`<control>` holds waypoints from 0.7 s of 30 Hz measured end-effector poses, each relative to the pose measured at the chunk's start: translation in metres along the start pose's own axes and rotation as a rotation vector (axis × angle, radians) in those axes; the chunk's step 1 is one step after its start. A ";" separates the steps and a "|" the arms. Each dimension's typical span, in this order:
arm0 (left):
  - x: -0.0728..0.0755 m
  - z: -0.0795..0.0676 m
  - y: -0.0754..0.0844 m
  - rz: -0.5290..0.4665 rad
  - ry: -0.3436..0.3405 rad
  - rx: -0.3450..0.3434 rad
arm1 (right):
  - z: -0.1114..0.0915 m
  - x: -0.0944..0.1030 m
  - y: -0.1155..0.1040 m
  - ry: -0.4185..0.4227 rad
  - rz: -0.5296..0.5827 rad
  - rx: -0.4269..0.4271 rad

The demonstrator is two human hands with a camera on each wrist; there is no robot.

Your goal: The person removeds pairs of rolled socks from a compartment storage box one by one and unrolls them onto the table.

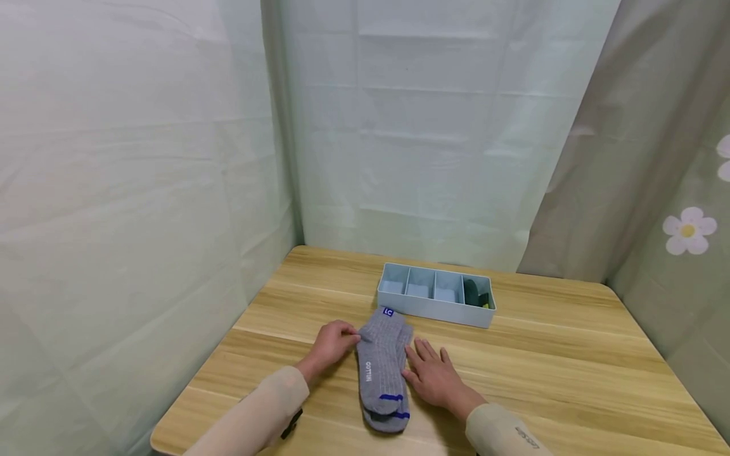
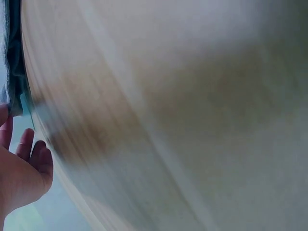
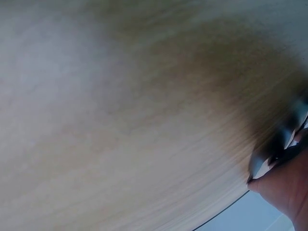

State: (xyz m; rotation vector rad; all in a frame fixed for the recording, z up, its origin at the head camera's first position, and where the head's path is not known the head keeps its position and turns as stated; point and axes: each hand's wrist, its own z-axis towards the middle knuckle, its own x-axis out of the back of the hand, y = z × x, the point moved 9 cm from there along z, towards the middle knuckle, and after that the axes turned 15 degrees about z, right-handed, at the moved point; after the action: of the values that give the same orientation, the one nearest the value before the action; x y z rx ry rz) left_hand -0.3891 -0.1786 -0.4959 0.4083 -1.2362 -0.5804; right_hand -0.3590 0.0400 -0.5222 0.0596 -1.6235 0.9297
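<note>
As L hand (image 1: 332, 342) pinches socks (image 1: 382, 361), R hand (image 1: 436, 379) palm-dn, splayed

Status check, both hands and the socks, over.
Left hand pinches left edge of gray socks. Right hand at their right edge, fingers extended. Socks flat, overlapping; divided box close beyond them.

The counter (image 1: 547, 361) had a pale wood-grain top with streaks running across it, and its far corners, at ten and two o'clock, were rounded. Near the far edge, at twelve o'clock, stood a light-blue divided tray (image 1: 429, 308), its row of four compartments stretching from nine toward three. At seven o'clock from the tray lay two gray socks (image 1: 383, 367), flat and overlapping, with their cuffs toward twelve and their toes toward six.
</note>
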 end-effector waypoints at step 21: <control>-0.013 -0.002 0.000 -0.119 -0.122 0.021 | 0.001 -0.002 0.004 -0.015 0.003 -0.018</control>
State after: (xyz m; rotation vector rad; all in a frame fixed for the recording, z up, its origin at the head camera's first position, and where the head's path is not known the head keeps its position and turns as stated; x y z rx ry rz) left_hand -0.3901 -0.1706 -0.5059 0.4725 -1.3424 -0.7031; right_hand -0.3611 0.0413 -0.5256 0.0518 -1.6456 0.9185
